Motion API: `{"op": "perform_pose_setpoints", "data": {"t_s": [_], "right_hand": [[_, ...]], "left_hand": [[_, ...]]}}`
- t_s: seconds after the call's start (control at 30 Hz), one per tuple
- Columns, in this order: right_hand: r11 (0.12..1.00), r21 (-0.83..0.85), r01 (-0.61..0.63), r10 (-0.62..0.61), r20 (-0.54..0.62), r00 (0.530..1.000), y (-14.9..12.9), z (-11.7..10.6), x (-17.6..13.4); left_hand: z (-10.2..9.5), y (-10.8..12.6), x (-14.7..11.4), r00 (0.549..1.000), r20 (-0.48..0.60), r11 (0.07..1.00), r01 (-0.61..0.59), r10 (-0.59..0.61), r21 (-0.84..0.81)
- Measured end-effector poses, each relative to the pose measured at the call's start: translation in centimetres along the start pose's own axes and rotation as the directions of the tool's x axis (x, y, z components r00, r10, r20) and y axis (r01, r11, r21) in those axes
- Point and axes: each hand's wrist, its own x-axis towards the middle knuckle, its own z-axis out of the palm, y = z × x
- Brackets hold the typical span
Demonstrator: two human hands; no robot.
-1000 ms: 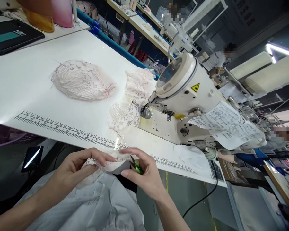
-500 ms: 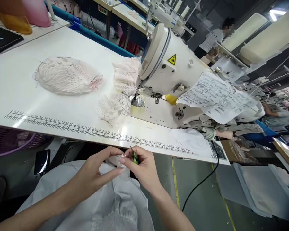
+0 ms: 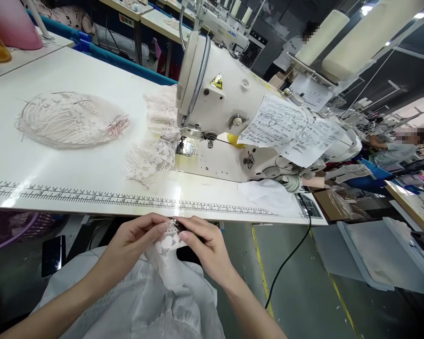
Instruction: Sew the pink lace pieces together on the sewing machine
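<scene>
The head-worn view looks forward and down — from close above and behind the grip of left hand (image 3: 132, 242) and right hand (image 3: 210, 245) — across the tabletop (image 3: 74, 165) beyond.

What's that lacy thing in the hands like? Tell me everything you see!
The lace looks thin and whitish, with little holes and a flowery pattern. The left hand and right hand grip it on either side, in front of the white table. Below, it meets soft pale cloth; I can't tell whether they're joined.
</scene>
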Motion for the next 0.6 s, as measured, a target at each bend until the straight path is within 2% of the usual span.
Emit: {"op": "perform_pose_setpoints", "data": {"t_s": [0.2,0.47,0.6], "right_hand": [[0.999,0.035,0.006,-0.007,0.021,1.000,0.05,0.17,0.11],[1.000,-0.012,0.017,-0.017,-0.006,1.000,-0.17,-0.11,0.13],[1.000,-0.030,0.007,-0.006,0.018,1.000,-0.37,-0.09,0.05]], "left_hand": [[-0.01,-0.25,-0.04,1.000,-0.007,1.000,0.016,-0.016,0.021],[-0.21,-0.03,-0.24,0.999,-0.027,0.998,0.048,-0.047,0.029],[-0.31,-0.02,-0.43,0.998,-0.029,0.998,0.048,-0.047,0.027]]}}
